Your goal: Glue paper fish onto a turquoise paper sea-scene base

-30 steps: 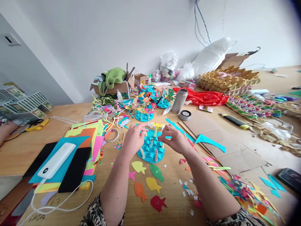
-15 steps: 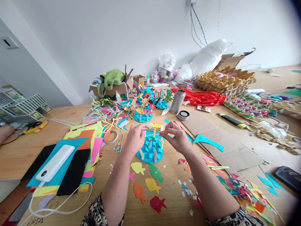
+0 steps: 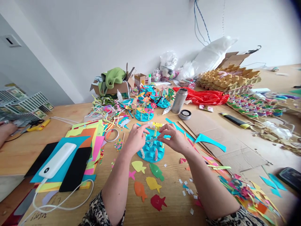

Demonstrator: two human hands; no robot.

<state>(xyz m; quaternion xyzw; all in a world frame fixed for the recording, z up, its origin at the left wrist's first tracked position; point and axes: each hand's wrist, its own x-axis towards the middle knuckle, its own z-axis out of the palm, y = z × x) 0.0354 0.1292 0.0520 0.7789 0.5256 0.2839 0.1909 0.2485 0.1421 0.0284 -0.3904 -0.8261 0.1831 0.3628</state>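
My left hand (image 3: 138,137) and my right hand (image 3: 171,135) face each other over a blue paper disc (image 3: 150,154). Fingertips of both hands pinch a thin pale strip (image 3: 151,139) stretched between them; its material is hard to make out. Curled blue paper loops and small twisted pale and pink posts (image 3: 156,154) stand on the disc. A yellow glue stick (image 3: 155,126) shows just beyond the fingers. Nearer me lie paper fish: light yellow (image 3: 138,166), green (image 3: 156,171), yellow (image 3: 153,184), orange (image 3: 140,190) and red (image 3: 158,202).
To the left, a white power bank (image 3: 57,160) and a black phone (image 3: 75,169) rest on coloured paper. A tape roll (image 3: 111,135), a steel flask (image 3: 180,101) and a utility knife (image 3: 235,120) lie around. Paper scraps (image 3: 246,191) cover the right. Another person's hand (image 3: 7,130) shows far left.
Both hands have shifted slightly, and the strip between them now sits a little lower over the disc. The camera view has tilted slightly.
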